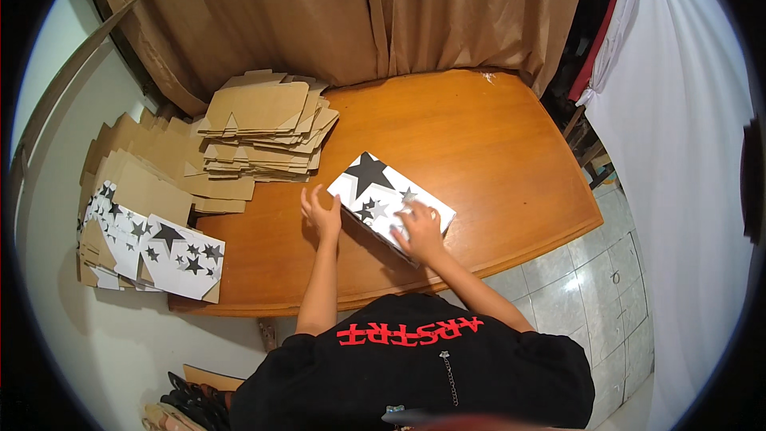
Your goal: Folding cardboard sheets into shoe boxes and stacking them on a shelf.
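Observation:
A white cardboard box (pixel 385 199) printed with black and grey stars lies at a slant on the wooden table, its top closed. Beside its left corner is my left hand (pixel 321 214), fingers curved and apart, the thumb side against or very close to the box edge. Over the top face, near the box's front right part, my right hand (pixel 420 233) is spread, its fingers slightly smeared. It seems to rest on the lid; whether it presses cannot be made out. Neither hand grips anything.
Flat brown cardboard pieces (pixel 259 108) are stacked at the table's back left. More flattened cardboard, some star-printed (pixel 163 251), lies at the left edge. The wooden table (pixel 495 160) extends right. Brown curtains (pixel 335 16) hang behind it, with a white cloth (pixel 686 152) on the right.

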{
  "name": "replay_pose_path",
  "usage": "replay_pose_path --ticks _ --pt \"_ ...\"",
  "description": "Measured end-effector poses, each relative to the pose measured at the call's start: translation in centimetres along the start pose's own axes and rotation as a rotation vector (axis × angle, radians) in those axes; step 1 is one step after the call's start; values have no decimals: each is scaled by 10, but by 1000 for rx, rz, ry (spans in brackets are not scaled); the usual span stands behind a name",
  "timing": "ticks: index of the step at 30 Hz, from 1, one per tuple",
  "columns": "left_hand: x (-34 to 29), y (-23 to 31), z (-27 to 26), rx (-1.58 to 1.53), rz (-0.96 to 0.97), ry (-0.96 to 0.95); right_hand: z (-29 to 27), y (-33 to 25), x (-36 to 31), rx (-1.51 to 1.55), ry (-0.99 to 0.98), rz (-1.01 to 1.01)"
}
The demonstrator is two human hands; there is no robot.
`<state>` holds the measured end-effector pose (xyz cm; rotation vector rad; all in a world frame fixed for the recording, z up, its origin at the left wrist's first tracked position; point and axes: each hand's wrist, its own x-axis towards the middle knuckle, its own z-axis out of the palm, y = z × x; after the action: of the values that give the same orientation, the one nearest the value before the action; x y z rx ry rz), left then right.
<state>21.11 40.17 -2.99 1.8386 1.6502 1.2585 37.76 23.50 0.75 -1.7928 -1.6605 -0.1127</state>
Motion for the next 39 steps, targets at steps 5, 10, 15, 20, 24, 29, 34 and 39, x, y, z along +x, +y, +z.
replay_pose_path --ticks 5,10,15,20,24,29,34,39 --pt "-11 -3 -17 -37 -154 -224 -3 22 8 -32 8 436" --pt "-102 -9 -33 -90 -202 -620 -14 11 -29 99 -51 587" --pt "-160 -7 -49 -245 -338 -703 -11 4 -82 365 -244 504" --pt "-211 -21 -68 -674 -450 -564 -8 -5 -145 721 -258 448" --pt "-253 42 -94 -895 -469 -456 -34 24 -180 1081 -329 318" --pt "-348 81 -169 -999 -467 -300 -85 7 -242 1017 -496 26" --pt "-416 103 -264 -996 -201 -98 -118 -64 -252 1191 -548 -200" --pt "-452 163 -382 -878 30 141 -145 -170 -225 1430 -537 -442"
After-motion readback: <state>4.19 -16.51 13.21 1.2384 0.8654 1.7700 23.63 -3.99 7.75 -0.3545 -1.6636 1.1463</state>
